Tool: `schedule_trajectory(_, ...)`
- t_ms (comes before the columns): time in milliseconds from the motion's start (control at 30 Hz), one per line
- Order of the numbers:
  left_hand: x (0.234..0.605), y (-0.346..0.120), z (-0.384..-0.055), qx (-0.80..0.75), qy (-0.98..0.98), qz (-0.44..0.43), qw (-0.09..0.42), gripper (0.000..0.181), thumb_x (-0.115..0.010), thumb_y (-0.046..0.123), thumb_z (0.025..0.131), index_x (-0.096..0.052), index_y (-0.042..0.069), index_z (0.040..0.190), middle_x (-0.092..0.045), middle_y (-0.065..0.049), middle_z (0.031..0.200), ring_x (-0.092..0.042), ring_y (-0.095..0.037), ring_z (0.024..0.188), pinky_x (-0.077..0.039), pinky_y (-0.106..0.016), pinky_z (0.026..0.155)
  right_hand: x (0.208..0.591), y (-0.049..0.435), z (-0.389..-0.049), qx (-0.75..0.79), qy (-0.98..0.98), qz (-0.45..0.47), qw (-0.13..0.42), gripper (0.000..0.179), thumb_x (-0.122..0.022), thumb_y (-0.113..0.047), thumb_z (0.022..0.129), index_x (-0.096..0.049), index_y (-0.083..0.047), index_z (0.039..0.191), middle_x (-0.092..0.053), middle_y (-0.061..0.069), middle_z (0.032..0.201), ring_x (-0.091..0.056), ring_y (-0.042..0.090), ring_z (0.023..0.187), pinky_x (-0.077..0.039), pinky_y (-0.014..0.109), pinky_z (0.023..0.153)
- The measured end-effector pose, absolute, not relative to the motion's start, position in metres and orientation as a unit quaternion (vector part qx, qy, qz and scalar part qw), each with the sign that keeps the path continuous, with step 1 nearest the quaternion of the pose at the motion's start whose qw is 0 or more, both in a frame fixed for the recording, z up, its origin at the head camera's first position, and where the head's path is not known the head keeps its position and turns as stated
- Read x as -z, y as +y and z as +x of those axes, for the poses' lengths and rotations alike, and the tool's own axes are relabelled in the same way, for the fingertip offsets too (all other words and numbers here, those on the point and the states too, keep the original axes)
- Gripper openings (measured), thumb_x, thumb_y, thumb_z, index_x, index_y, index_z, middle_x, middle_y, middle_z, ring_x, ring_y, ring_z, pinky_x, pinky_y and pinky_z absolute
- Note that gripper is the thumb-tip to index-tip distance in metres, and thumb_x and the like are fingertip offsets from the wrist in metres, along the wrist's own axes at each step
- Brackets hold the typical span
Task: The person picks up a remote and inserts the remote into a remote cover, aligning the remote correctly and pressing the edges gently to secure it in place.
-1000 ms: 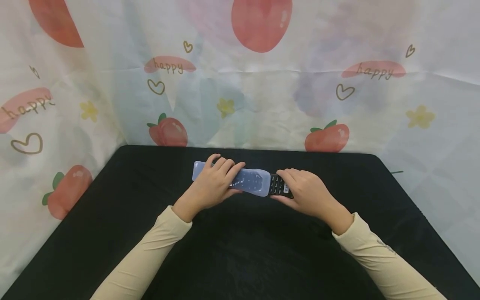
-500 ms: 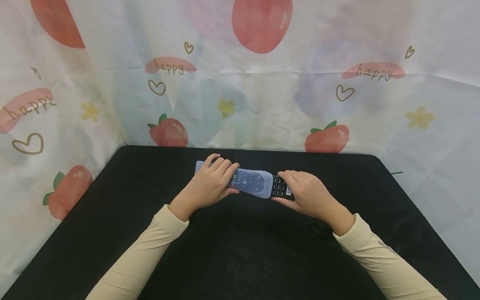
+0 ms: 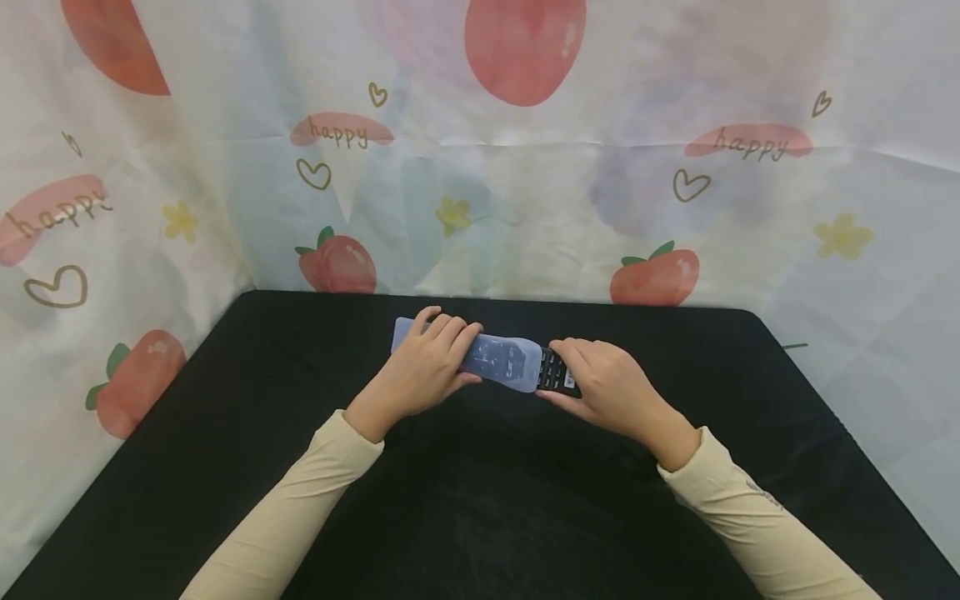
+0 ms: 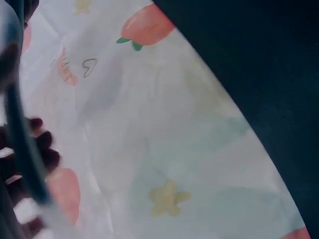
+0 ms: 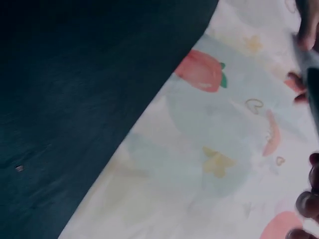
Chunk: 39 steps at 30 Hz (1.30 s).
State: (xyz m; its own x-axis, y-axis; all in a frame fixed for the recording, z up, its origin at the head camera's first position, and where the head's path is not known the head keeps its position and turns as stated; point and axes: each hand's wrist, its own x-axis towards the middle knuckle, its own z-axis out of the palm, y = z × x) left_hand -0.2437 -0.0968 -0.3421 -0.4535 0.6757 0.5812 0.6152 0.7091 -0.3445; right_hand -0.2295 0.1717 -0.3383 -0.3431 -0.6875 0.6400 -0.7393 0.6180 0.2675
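Observation:
A black remote control (image 3: 553, 373) sticks out from the right end of a translucent bluish sleeve (image 3: 517, 363), which covers most of it. My left hand (image 3: 420, 371) grips the sleeved part from above, thumb along the near edge. The sleeve's far left end shows beyond that hand. On the right, my right hand (image 3: 613, 385) pinches the bare keypad end, hiding its tip. Both hands hold it above the table. In the left wrist view the sleeve (image 4: 22, 139) runs edge-on, blurred, with dark fingertips (image 4: 47, 152) beside it. The right wrist view catches only a sliver of the held piece at its edge.
A black table (image 3: 480, 500) lies beneath the arms. Behind it and along the sides hangs a pale curtain (image 3: 525, 192) printed with fruit, hearts and flowers. A tiny speck (image 5: 19, 168) lies on the black surface in the right wrist view.
Both hands keep their hold and shift only slightly. Over the last half second the left hand moves a little right and the right hand a little left. The keypad end stays exposed.

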Motion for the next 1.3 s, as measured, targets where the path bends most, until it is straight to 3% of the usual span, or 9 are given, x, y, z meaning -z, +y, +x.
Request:
schedule_trajectory(133,0.341,-0.092,-0.246,-0.020,-0.872,-0.308,0.379,0.076,-0.072,0.047,0.077,-0.045,0.006,0.135,-0.053,-0.011,0.123,-0.048,-0.026,0.116,-0.031,-0.050,0.107,0.336,0.163,-0.230,-0.029,-0.827,0.391,0.403,0.057,-0.078,-0.040,0.072,-0.059,0.006,0.101,-0.065,0.013,0.081,-0.057,0.020,0.058,-0.049,0.033,0.053)
schedule_trajectory(233,0.342,-0.084,-0.244,0.004,-0.869,-0.262,0.420,0.079,-0.075,0.047,0.074,-0.043,0.005,0.133,-0.046,-0.014,0.128,-0.042,-0.030,0.120,-0.029,-0.052,0.107,0.337,0.156,-0.229,-0.037,-0.836,0.349,0.422,0.061,-0.084,-0.035,0.063,-0.059,0.007,0.099,-0.063,0.013,0.076,-0.055,0.020,0.055,-0.045,0.031,0.049)
schedule_trajectory(367,0.345,-0.069,-0.241,0.021,-0.852,-0.228,0.472,0.066,-0.075,0.050,0.071,-0.053,0.005,0.113,-0.052,-0.013,0.113,-0.048,-0.029,0.109,-0.034,-0.051,0.103,0.339,0.148,-0.227,-0.060,-0.850,0.293,0.434,0.062,-0.082,-0.037,0.065,-0.059,0.008,0.099,-0.065,0.016,0.076,-0.057,0.022,0.056,-0.045,0.033,0.048)
schedule_trajectory(567,0.347,-0.050,-0.242,-0.002,-0.850,-0.183,0.494,0.049,-0.078,0.046,0.070,-0.060,0.007,0.092,-0.063,-0.006,0.088,-0.058,-0.022,0.091,-0.042,-0.042,0.095,0.343,0.132,-0.226,-0.097,-0.861,0.247,0.434,0.061,-0.078,-0.039,0.071,-0.058,0.009,0.102,-0.065,0.018,0.080,-0.058,0.025,0.056,-0.047,0.036,0.048)
schedule_trajectory(733,0.348,-0.050,-0.244,-0.010,-0.841,-0.171,0.513,0.043,-0.083,0.036,0.068,-0.061,0.007,0.090,-0.064,-0.006,0.088,-0.060,-0.021,0.095,-0.043,-0.040,0.095,0.345,0.127,-0.223,-0.134,-0.879,0.239,0.390,0.058,-0.076,-0.034,0.075,-0.056,0.009,0.109,-0.066,0.018,0.087,-0.061,0.025,0.061,-0.051,0.039,0.053)
schedule_trajectory(833,0.349,-0.050,-0.245,-0.003,-0.834,-0.172,0.525,0.034,-0.081,0.028,0.072,-0.061,0.007,0.089,-0.065,-0.006,0.090,-0.060,-0.022,0.097,-0.044,-0.041,0.095,0.345,0.125,-0.222,-0.150,-0.886,0.233,0.372,0.057,-0.075,-0.033,0.076,-0.056,0.009,0.110,-0.067,0.018,0.089,-0.063,0.026,0.063,-0.052,0.039,0.055)
schedule_trajectory(1033,0.346,-0.047,-0.245,0.001,-0.816,-0.185,0.547,0.002,-0.063,0.009,0.086,-0.065,0.010,0.086,-0.067,-0.004,0.085,-0.061,-0.020,0.087,-0.045,-0.042,0.094,0.348,0.118,-0.222,-0.168,-0.875,0.209,0.402,0.054,-0.074,-0.033,0.076,-0.058,0.009,0.106,-0.066,0.018,0.086,-0.060,0.026,0.057,-0.049,0.038,0.050)
schedule_trajectory(1133,0.344,-0.046,-0.245,0.014,-0.814,-0.198,0.545,0.012,-0.055,0.005,0.089,-0.065,0.012,0.085,-0.066,-0.003,0.084,-0.060,-0.019,0.086,-0.044,-0.042,0.094,0.348,0.114,-0.221,-0.178,-0.870,0.196,0.415,0.053,-0.073,-0.033,0.077,-0.059,0.009,0.105,-0.066,0.018,0.084,-0.059,0.026,0.054,-0.048,0.038,0.048)
schedule_trajectory(1300,0.343,-0.043,-0.246,0.026,-0.803,-0.228,0.550,0.013,-0.055,0.001,0.087,-0.063,0.011,0.082,-0.065,-0.002,0.082,-0.058,-0.019,0.085,-0.043,-0.042,0.094,0.345,0.109,-0.218,-0.196,-0.870,0.178,0.416,0.050,-0.072,-0.032,0.078,-0.059,0.009,0.104,-0.066,0.019,0.081,-0.059,0.027,0.055,-0.047,0.039,0.047)
